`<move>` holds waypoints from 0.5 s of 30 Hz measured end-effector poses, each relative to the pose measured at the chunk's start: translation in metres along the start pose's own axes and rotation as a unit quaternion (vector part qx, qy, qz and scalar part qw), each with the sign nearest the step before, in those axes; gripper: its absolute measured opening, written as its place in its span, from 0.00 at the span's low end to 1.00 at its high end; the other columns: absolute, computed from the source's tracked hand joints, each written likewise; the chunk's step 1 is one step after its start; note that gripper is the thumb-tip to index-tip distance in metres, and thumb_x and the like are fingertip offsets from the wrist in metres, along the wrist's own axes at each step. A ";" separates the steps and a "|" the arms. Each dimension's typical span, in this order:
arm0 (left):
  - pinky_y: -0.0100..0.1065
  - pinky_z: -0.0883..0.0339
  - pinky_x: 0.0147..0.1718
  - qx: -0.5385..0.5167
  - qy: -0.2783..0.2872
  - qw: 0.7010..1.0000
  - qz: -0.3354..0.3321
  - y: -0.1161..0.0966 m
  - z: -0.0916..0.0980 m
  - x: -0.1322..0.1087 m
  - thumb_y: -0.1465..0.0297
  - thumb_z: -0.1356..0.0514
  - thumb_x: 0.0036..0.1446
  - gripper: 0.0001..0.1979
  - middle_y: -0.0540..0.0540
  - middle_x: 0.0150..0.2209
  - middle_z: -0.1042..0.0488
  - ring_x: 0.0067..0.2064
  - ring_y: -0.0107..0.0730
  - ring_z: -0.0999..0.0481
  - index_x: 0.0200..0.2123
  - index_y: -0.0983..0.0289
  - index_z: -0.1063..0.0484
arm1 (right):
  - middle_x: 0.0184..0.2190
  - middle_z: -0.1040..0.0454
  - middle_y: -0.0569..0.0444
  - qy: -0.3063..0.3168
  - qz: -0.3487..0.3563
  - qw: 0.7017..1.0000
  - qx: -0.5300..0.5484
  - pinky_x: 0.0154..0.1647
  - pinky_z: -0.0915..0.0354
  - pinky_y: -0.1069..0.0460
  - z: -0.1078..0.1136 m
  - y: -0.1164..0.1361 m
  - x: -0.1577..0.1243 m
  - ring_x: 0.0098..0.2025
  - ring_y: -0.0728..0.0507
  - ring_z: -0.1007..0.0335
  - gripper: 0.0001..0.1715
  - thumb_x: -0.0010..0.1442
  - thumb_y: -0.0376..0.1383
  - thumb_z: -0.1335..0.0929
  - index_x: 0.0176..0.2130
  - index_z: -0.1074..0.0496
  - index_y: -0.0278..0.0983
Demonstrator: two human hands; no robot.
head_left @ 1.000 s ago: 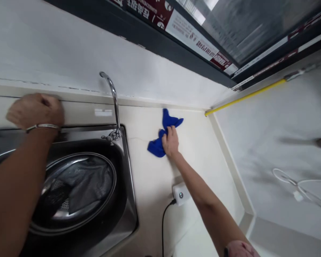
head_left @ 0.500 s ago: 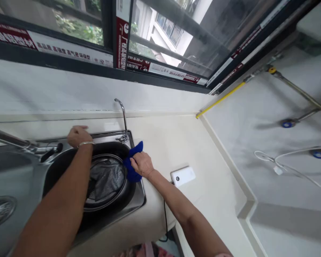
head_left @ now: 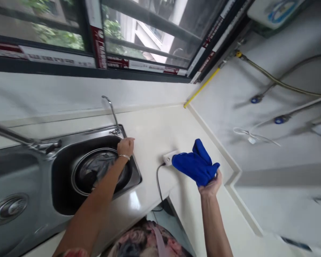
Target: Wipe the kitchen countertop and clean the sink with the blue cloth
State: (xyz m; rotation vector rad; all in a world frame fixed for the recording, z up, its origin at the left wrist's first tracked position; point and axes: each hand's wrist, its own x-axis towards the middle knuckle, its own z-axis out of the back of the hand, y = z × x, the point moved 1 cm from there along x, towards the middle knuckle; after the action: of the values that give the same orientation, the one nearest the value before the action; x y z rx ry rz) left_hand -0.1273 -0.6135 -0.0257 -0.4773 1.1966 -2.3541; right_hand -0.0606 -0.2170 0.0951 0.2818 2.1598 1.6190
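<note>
We grip the blue cloth (head_left: 196, 165) in our right hand (head_left: 211, 184) above bare counter (head_left: 149, 132); our left hand (head_left: 125, 146), fingers curled, rests on the sink rim (head_left: 135, 167) at nine o'clock; window stickers (head_left: 98, 50) are unreadable.

The sink (head_left: 133, 176) lies left on the counter (head_left: 155, 132), a bowl (head_left: 81, 175) in it, the faucet (head_left: 111, 109) behind; a small box (head_left: 168, 157) sits right of it

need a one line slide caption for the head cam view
Right hand lifts a blue cloth above the counter while the left hand rests on the sink rim.
</note>
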 end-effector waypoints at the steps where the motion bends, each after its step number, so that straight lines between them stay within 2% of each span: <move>1: 0.46 0.36 0.59 0.007 0.016 1.000 -0.012 -0.001 -0.006 -0.001 0.71 0.45 0.62 0.14 0.61 0.51 0.18 0.56 0.46 0.24 0.42 0.63 0.19 | 0.35 0.17 0.51 -0.042 0.016 0.999 -0.011 0.41 0.23 0.41 0.031 0.002 0.000 0.41 0.37 0.18 0.28 0.57 0.61 0.33 0.40 0.22 0.44; 3: 0.54 0.47 0.68 0.028 0.036 0.998 -0.031 -0.003 -0.017 0.000 0.71 0.46 0.62 0.18 0.66 0.64 0.28 0.67 0.52 0.33 0.51 0.67 0.22 | 0.36 0.18 0.49 -0.123 0.062 0.985 -0.101 0.43 0.23 0.41 0.089 -0.009 -0.006 0.45 0.35 0.19 0.29 0.54 0.62 0.32 0.40 0.23 0.42; 4: 0.56 0.52 0.70 0.045 0.044 0.997 -0.040 -0.005 -0.023 0.002 0.70 0.46 0.63 0.21 0.68 0.68 0.33 0.71 0.54 0.39 0.56 0.69 0.25 | 0.35 0.18 0.48 -0.157 0.085 0.967 -0.182 0.44 0.24 0.40 0.117 -0.020 -0.012 0.45 0.34 0.20 0.32 0.52 0.63 0.31 0.39 0.24 0.41; 6: 0.58 0.58 0.72 0.085 0.056 0.993 -0.052 -0.008 -0.033 0.004 0.69 0.47 0.64 0.26 0.71 0.73 0.42 0.76 0.56 0.50 0.63 0.73 0.31 | 0.32 0.20 0.46 -0.210 0.111 0.903 -0.359 0.46 0.25 0.37 0.163 -0.050 -0.029 0.44 0.31 0.21 0.36 0.47 0.67 0.30 0.35 0.27 0.39; 8: 0.58 0.59 0.72 0.107 0.066 0.991 -0.050 -0.012 -0.042 0.004 0.67 0.46 0.65 0.30 0.73 0.75 0.49 0.77 0.57 0.58 0.67 0.76 0.38 | 0.37 0.19 0.40 -0.229 0.148 0.835 -0.478 0.52 0.28 0.31 0.195 -0.082 -0.052 0.49 0.27 0.23 0.36 0.50 0.68 0.33 0.35 0.28 0.39; 10: 0.58 0.61 0.73 0.109 0.075 0.990 -0.040 -0.016 -0.049 0.002 0.65 0.45 0.65 0.34 0.74 0.76 0.54 0.77 0.59 0.63 0.70 0.78 0.44 | 0.50 0.22 0.32 -0.224 0.210 0.778 -0.548 0.61 0.33 0.28 0.213 -0.104 -0.076 0.60 0.25 0.28 0.31 0.58 0.63 0.37 0.37 0.28 0.40; 12: 0.60 0.63 0.73 0.112 0.078 0.990 -0.030 -0.021 -0.054 -0.001 0.65 0.45 0.66 0.36 0.76 0.76 0.57 0.77 0.63 0.66 0.71 0.81 0.48 | 0.59 0.27 0.31 -0.189 0.256 0.744 -0.587 0.66 0.37 0.28 0.220 -0.115 -0.095 0.68 0.26 0.36 0.26 0.62 0.57 0.37 0.38 0.28 0.39; 13: 0.62 0.64 0.72 0.115 0.073 0.990 -0.026 -0.022 -0.056 -0.003 0.66 0.46 0.66 0.37 0.77 0.76 0.58 0.77 0.64 0.66 0.71 0.81 0.49 | 0.60 0.27 0.32 -0.165 0.261 0.740 -0.597 0.65 0.35 0.29 0.222 -0.116 -0.102 0.68 0.27 0.36 0.24 0.62 0.55 0.37 0.39 0.27 0.39; 15: 0.65 0.63 0.71 0.123 0.053 0.991 -0.023 -0.023 -0.059 -0.004 0.65 0.46 0.66 0.37 0.77 0.76 0.58 0.77 0.65 0.66 0.72 0.79 0.49 | 0.55 0.23 0.36 -0.131 0.232 0.751 -0.605 0.59 0.27 0.33 0.224 -0.116 -0.110 0.61 0.29 0.27 0.24 0.61 0.52 0.37 0.45 0.26 0.39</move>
State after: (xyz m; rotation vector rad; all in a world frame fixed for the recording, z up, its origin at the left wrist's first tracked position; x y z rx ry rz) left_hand -0.1589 -0.5601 -0.0402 -0.3013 0.9307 -2.5507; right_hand 0.1477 -0.1028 -0.0431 0.5756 0.5063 2.6556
